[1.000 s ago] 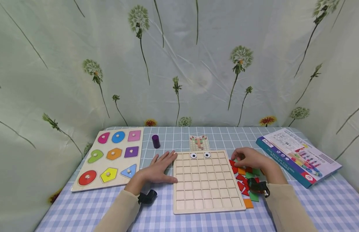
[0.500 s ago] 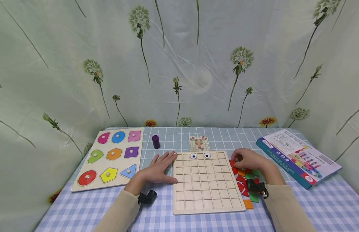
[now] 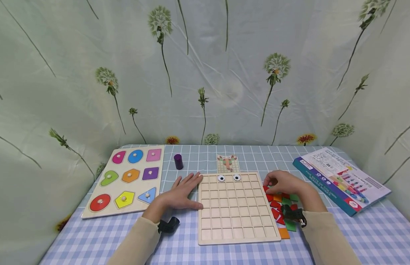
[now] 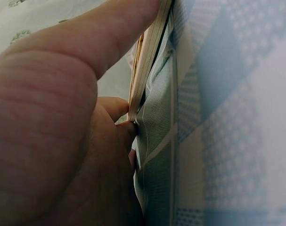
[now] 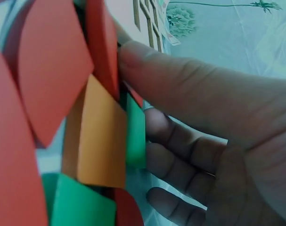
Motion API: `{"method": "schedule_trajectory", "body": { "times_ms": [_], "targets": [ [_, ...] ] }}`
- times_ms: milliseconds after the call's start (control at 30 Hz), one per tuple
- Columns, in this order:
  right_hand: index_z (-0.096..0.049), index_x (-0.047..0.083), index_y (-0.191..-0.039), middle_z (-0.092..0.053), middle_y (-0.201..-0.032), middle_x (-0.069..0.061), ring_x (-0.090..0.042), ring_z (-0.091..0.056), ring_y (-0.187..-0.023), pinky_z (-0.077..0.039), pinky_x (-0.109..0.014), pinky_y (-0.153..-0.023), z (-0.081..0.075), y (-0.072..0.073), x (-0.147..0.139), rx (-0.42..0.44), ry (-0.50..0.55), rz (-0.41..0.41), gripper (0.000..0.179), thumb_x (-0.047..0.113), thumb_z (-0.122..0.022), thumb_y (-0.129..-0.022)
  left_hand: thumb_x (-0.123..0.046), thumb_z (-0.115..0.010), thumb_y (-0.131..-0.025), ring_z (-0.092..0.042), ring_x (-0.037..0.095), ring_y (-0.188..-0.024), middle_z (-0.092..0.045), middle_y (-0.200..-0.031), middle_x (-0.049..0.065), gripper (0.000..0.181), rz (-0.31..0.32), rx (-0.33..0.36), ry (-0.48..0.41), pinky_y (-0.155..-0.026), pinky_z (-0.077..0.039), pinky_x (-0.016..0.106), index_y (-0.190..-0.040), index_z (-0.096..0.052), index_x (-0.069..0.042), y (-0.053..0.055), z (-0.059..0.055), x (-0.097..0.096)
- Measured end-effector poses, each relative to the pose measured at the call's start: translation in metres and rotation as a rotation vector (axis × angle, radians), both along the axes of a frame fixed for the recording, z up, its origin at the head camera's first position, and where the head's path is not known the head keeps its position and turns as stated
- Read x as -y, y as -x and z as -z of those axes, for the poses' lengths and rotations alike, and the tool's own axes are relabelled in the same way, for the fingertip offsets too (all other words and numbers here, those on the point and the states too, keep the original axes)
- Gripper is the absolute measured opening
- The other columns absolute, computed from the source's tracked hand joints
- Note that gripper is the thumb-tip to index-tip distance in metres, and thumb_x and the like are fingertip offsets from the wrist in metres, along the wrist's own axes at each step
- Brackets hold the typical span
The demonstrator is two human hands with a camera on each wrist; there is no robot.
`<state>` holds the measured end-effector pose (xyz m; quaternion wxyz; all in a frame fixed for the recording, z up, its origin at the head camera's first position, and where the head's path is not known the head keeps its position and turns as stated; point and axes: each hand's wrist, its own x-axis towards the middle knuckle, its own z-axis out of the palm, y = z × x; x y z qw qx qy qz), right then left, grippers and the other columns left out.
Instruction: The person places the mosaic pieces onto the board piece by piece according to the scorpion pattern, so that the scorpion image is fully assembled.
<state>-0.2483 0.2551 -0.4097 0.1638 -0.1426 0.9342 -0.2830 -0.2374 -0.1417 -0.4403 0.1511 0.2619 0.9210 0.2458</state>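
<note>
A wooden grid board [image 3: 236, 211] lies on the table, with two round eye pieces [image 3: 221, 178] in its top row. My left hand [image 3: 179, 195] rests at the board's left edge, fingers spread; the left wrist view shows the thumb [image 4: 110, 33] against the board's side [image 4: 150, 56]. To the right of the board, my right hand [image 3: 284, 182] reaches into a pile of flat coloured tiles [image 3: 280, 213]. Its thumb [image 5: 147, 63] touches a red tile [image 5: 102, 42], other fingers curled behind. Whether they pinch the tile is hidden. An orange tile [image 5: 102, 136] and a green tile [image 5: 84, 202] lie close by.
A small pattern card [image 3: 227, 163] lies behind the board. A purple cylinder [image 3: 178, 162] stands back left, beside a knobbed shape puzzle [image 3: 92, 212]. At the right is a boxed set [image 3: 340, 178]. A flowered curtain [image 3: 205, 73] hangs behind the table.
My right hand has shifted slightly among the tiles at the top of the pile. My left hand stays at the board's edge.
</note>
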Motion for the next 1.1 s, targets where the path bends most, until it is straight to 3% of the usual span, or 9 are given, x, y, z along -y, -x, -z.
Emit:
{"method": "schedule_trajectory", "body": {
  "times_ms": [233,400,600,833,1100],
  "targets": [
    [-0.067,0.011,-0.095,-0.065,-0.088,-0.003,-0.018,-0.056,-0.083,-0.053,-0.027,-0.075,0.001,0.002,0.001,0.002,0.055,0.018,0.019,0.017,-0.081,-0.083,-0.052,-0.075,-0.083,-0.004,0.029,-0.158,-0.014,-0.170,0.002,0.102,-0.004,-0.001,0.012,-0.125,0.004,0.059,-0.161,-0.020,-0.018,-0.001,-0.001,0.001],
    [-0.068,0.014,-0.101,-0.064,-0.087,-0.003,-0.018,-0.055,-0.083,-0.050,-0.026,-0.072,0.002,0.006,0.002,-0.118,0.075,0.080,0.014,0.015,-0.075,-0.089,-0.052,-0.075,-0.083,-0.004,0.029,-0.158,-0.014,-0.170,0.003,0.101,-0.005,-0.007,0.014,-0.125,0.003,0.060,-0.161,-0.021,-0.018,-0.001,-0.001,0.001],
    [-0.071,0.017,-0.117,-0.069,-0.105,-0.007,-0.021,-0.058,-0.092,-0.052,-0.027,-0.079,0.003,0.007,0.008,-0.248,0.096,0.138,0.022,0.015,-0.065,-0.096,-0.052,-0.074,-0.084,-0.004,0.029,-0.158,-0.013,-0.170,0.003,0.101,-0.003,-0.004,0.015,-0.125,0.003,0.060,-0.161,-0.020,-0.017,-0.001,-0.002,-0.001],
    [-0.066,0.009,-0.123,-0.070,-0.115,-0.013,-0.021,-0.062,-0.094,-0.056,-0.030,-0.083,0.004,0.010,0.022,-0.201,0.228,0.178,0.027,0.012,-0.064,-0.097,-0.053,-0.072,-0.085,-0.004,0.029,-0.158,-0.013,-0.170,0.002,0.100,0.003,-0.003,0.025,-0.125,0.004,0.059,-0.161,-0.019,-0.018,-0.001,-0.002,-0.001],
    [-0.067,0.006,-0.115,-0.070,-0.106,-0.015,-0.021,-0.062,-0.087,-0.055,-0.026,-0.070,0.010,0.013,0.037,-0.189,0.314,0.257,0.021,0.012,-0.067,-0.095,-0.053,-0.073,-0.084,-0.003,0.028,-0.159,-0.012,-0.170,0.002,0.100,-0.001,-0.001,0.021,-0.125,0.004,0.059,-0.161,-0.019,-0.019,-0.001,-0.002,-0.001]
  ]
}}
